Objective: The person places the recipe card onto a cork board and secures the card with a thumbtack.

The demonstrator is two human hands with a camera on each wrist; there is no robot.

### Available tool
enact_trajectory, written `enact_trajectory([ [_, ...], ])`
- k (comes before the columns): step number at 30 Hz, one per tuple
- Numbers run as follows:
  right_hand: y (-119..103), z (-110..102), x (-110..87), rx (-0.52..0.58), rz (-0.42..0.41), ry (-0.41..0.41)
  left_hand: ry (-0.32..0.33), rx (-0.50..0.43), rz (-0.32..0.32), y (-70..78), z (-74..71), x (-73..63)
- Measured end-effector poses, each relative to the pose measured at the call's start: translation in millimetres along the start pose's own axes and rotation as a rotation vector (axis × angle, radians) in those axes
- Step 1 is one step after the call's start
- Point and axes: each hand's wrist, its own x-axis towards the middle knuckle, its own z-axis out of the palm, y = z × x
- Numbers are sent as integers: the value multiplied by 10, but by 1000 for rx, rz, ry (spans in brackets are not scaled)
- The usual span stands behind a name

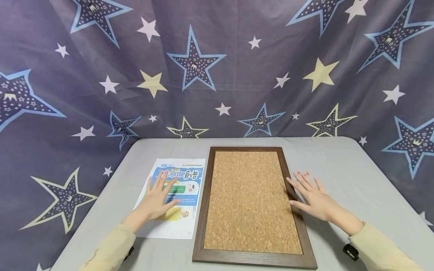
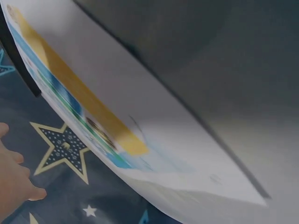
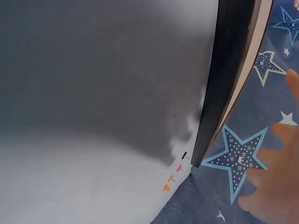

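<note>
Setup seems the step — left hand, spread wide and empty, over the blue-and-white printed paper sheet; right hand, likewise, beside the brown-framed rectangular cork board. Lifting the sheet would call for an edge pinch (small multicoloured pins lie beyond).

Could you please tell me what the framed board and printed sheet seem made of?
Panel: apparently matte cork, from its speckled tan grain. Frame: dark brown wood or wood-look, faintly streaked, low sheen. Printed sheet: probably matte paper, thin and flat.
</note>
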Motion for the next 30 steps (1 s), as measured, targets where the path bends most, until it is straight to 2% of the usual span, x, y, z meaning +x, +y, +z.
enact_trajectory([
  [6,-3,10,0,36,-19,-16,-14,-6,-16,-147,8,-110],
  [11,-7,23,-2,87,-42,-27,18,-39,-24,-281,51,-177],
  [18,-15,55,0,154,-78,-47,-8,-57,-67,-420,43,-233],
  [25,3,91,-5,136,-139,-12,-11,-60,-90,-514,63,-273],
  [30,11,93,-18,136,-158,-21,-42,-80,-144,-585,71,-285],
])
